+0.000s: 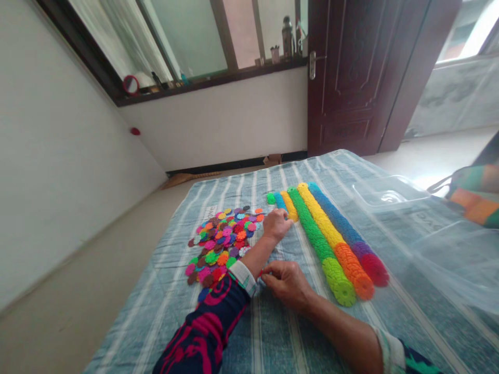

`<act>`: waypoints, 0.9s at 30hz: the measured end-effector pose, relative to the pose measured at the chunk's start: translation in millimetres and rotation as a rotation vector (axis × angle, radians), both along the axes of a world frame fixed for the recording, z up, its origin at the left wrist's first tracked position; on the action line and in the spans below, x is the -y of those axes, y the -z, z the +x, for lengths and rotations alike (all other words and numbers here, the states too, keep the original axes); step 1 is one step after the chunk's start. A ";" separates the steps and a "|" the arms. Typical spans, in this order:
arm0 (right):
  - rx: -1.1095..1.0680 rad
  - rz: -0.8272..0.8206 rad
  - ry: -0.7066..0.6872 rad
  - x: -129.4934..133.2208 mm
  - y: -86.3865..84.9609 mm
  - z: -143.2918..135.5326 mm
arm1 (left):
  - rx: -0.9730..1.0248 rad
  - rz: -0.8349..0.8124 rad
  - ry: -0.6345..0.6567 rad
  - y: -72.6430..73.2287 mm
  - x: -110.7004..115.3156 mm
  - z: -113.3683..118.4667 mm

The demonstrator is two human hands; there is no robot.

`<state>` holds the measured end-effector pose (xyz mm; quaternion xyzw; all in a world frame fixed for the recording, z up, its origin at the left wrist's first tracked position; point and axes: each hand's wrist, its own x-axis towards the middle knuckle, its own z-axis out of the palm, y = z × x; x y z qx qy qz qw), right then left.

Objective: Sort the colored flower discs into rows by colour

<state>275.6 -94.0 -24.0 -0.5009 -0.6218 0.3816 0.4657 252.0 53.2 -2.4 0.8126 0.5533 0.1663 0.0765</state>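
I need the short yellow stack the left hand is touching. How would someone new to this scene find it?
Start at the striped blue cloth and find the long rainbow rows of stacked discs right of the loose pile of discs. At their far left end, the left hand rests against the short yellow stack. It is much shorter than the neighbouring green row.

Bare cloth (pixel 273 332) between discs (pixel 222 241), rods (pixel 331 244).
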 end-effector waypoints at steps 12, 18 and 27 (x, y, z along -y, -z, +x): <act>0.040 0.026 -0.008 -1.6 2.3 0.7 | -0.043 0.035 0.020 3.9 2.6 5.2; 0.038 0.010 -0.010 0.6 -2.0 0.9 | -0.029 0.044 0.035 6.2 1.1 4.9; 0.040 -0.005 -0.001 1.0 -1.3 1.9 | -0.017 0.062 0.061 -3.3 1.3 -0.9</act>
